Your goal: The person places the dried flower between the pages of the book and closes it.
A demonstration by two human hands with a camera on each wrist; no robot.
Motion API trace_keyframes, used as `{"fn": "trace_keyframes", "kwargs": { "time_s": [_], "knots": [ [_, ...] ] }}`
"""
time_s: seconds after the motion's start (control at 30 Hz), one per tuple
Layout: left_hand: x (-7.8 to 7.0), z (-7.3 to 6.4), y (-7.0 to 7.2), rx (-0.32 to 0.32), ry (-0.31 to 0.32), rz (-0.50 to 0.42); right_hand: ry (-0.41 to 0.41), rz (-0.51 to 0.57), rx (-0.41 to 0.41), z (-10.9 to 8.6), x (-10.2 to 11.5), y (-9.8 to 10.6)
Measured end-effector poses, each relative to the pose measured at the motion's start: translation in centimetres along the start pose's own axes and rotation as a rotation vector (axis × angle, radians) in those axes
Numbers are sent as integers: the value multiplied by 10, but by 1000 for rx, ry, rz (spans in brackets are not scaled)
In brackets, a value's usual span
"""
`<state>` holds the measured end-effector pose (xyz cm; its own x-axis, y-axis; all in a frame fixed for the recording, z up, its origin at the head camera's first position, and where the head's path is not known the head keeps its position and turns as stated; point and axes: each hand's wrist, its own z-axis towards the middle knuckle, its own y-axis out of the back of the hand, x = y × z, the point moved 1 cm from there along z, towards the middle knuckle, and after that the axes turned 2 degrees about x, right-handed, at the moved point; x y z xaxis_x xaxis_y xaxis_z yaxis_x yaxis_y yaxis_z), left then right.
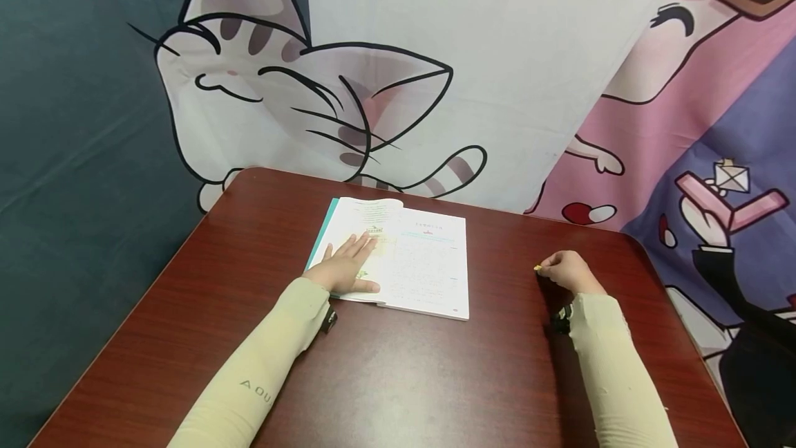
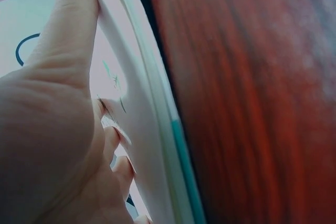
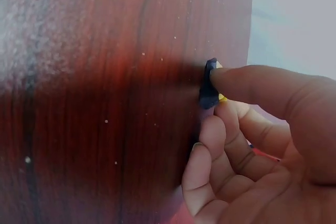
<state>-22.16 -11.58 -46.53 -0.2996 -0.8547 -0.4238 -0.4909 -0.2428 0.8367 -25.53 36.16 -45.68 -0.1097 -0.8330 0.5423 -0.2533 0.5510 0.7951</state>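
Note:
An open book (image 1: 429, 265) with white printed pages and a teal cover edge lies on the table. My left hand (image 1: 344, 269) rests on its left page, fingers spread and thumb stretched out to the side. In the left wrist view the page edges (image 2: 149, 85) curve down beside the thumb. Well to the right of the book, my right hand (image 1: 567, 272) pinches a small dark-and-yellow piece (image 3: 209, 88) between thumb and fingertips, low at the tabletop. The fingers cover part of that piece, and I cannot tell what kind of thing it is.
The table (image 1: 398, 379) is reddish-brown wood grain with rounded far corners. Pale specks (image 3: 106, 121) dot its surface near the right hand. Behind the far edge hangs a cloth backdrop (image 1: 497, 54) with a cartoon cat. Dark bands (image 1: 562, 320) sit at both wrists.

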Motion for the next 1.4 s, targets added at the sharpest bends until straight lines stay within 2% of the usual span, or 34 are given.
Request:
{"fn": "trace_keyframes", "kwargs": {
  "time_s": [0.2,0.93,1.23,1.4],
  "knots": [
    [0,0,0,1,-2,1,26,-17,14,-1,1,0],
    [-1,-1,0,-4,-4,-4,84,12,-78,-3,1,-10],
    [1,1,-1,-9,-9,6,146,116,-93,-6,16,-16],
    [1,1,-1,-7,-6,8,148,199,-91,-7,25,-21]
  ]
}}
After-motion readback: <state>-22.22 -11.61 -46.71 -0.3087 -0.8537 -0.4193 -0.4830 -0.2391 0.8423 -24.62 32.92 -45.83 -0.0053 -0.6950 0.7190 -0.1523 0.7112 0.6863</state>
